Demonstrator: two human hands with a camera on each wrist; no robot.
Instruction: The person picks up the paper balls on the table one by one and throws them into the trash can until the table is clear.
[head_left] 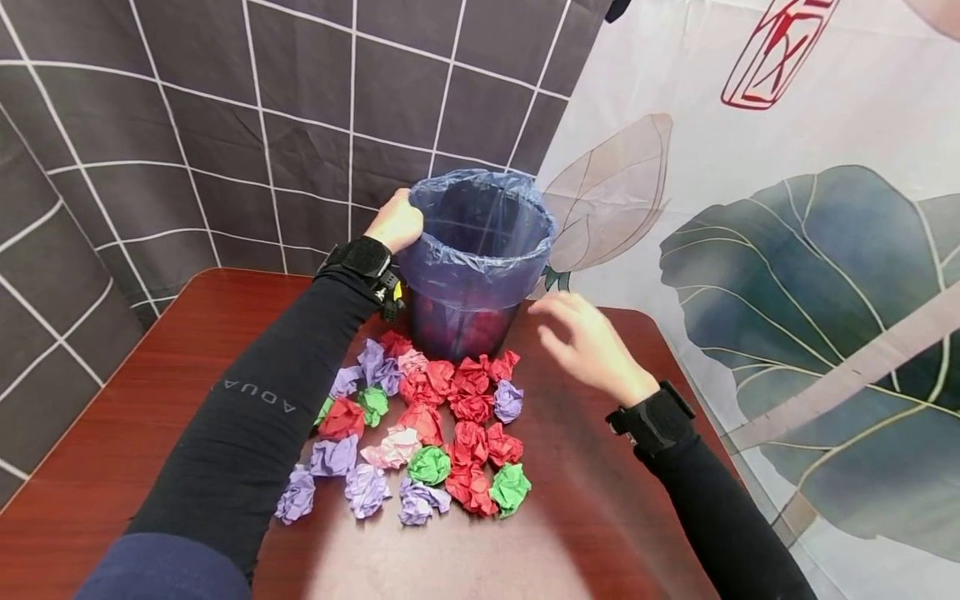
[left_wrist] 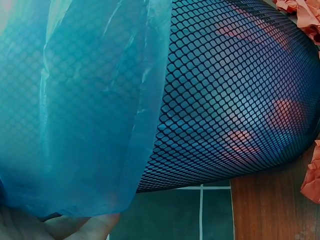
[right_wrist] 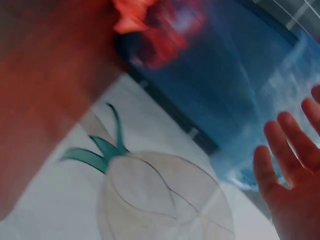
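A black mesh wastebasket (head_left: 457, 321), lined with a translucent blue plastic bag (head_left: 480, 267), stands at the back of the table. My left hand (head_left: 397, 222) grips its lined rim on the left side; in the left wrist view, fingers (left_wrist: 90, 226) show at the folded edge of the bag. Right of the basket, my right hand (head_left: 588, 346) hovers with nothing in it. Its fingers are spread and loosely bent in the right wrist view, near the blurred bag. Crumpled paper balls lie before the basket: red (head_left: 468, 442), purple (head_left: 367, 490), green (head_left: 512, 489) and pink (head_left: 393, 447). Reddish shapes show through the mesh.
The reddish-brown table (head_left: 232, 312) has a rounded back edge close behind the basket. A dark grey cloth with white grid lines (head_left: 300, 150) hangs behind and to the left. On the right hangs a white cloth with a lotus print (head_left: 810, 275).
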